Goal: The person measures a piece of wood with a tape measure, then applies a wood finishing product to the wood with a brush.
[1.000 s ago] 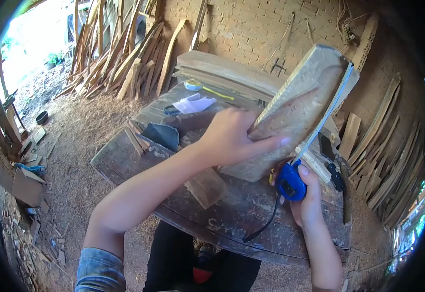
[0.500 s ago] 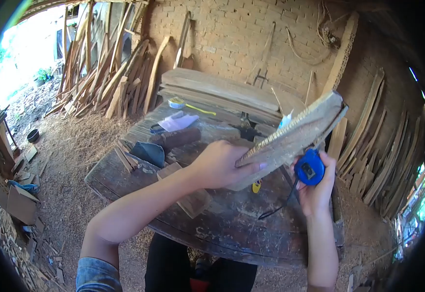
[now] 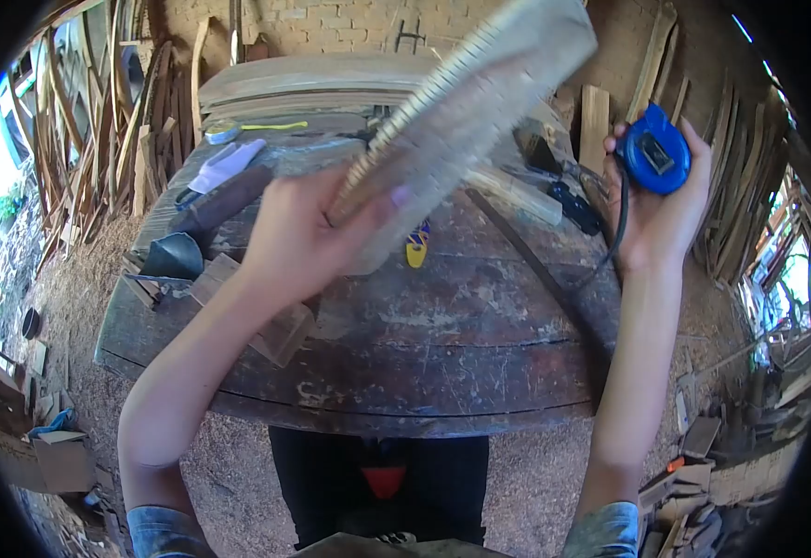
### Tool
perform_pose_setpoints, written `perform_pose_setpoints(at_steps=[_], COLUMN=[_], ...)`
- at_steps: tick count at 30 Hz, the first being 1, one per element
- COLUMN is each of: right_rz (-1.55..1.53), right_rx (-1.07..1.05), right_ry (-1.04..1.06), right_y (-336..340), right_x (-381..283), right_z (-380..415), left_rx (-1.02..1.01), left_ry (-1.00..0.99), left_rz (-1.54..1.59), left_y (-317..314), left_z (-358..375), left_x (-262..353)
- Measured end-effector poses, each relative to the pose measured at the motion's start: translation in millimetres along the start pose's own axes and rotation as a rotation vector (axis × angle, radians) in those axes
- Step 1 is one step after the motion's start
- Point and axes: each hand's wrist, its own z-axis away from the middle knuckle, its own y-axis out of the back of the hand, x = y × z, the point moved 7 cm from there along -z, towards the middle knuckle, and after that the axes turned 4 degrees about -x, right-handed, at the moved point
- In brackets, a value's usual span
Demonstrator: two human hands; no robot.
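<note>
My left hand point(image 3: 296, 232) grips the near end of a pale, rough wooden board point(image 3: 494, 116), thumb on its face and fingers behind. The board is raised at a slant above the workbench, slightly blurred. A row of close dark marks or notches runs along its upper left edge. In my right hand point(image 3: 652, 223) is a blue tape measure point(image 3: 656, 153), held up at the right, its black wrist strap hanging down. No blade shows pulled out of its case. Below the board, a small yellow object point(image 3: 416, 251) lies on the workbench point(image 3: 442, 363).
On the bench's left are a wood block point(image 3: 280, 333), a dark curved metal piece point(image 3: 173, 256), a white cloth-like item point(image 3: 227, 166) and a yellow strip point(image 3: 273, 126). Thick planks point(image 3: 312, 79) lie at the back. Black-handled tools point(image 3: 574, 206) lie at right. Timber point(image 3: 80, 139) leans around.
My right hand with the tape measure has moved up and right, away from the board. The board has shifted left and upward in view. My head view has tilted down.
</note>
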Motion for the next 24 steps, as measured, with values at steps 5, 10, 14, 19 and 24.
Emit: perform_pose_setpoints(at_steps=[5,10,14,19,24], right_rz=[0.914,1.578,1.737,1.692,1.705], right_rx=[-0.155,-0.499,-0.63,-0.517,-0.467], right_ry=[0.119,-0.287,-0.374,-0.312,-0.334], right_y=[20,34,47,50,40], right_x=[10,54,69,64,66], right_z=[-20,-6,-4,-13,-5], left_rx=[0.026,0.136,0.222,0.252,0.257], left_ry=[0.119,0.121,0.224,0.348,0.371], left_rz=[0.236,0.445,0.602,0.677,0.712], left_y=[-1,12,24,31,33], left_z=[-4,-12,-13,-12,-12], left_x=[-18,-30,-43,-60,-63])
